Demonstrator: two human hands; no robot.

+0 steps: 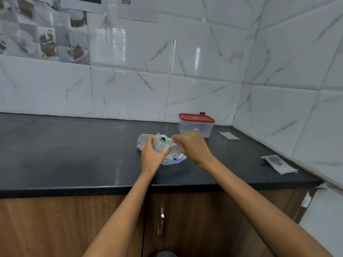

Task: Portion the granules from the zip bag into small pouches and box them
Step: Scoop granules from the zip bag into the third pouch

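Both hands hold one upright pouch.

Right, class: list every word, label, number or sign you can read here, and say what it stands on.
None can be read.
Small red label on the clear plastic box with the red lid: too blurred.
Square code on the white paper sheet taped to the wall: a pattern, no legible text.

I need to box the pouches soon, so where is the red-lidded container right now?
In the head view, the red-lidded container stands at the back of the black counter against the tiled wall, just behind the right hand, lid on.
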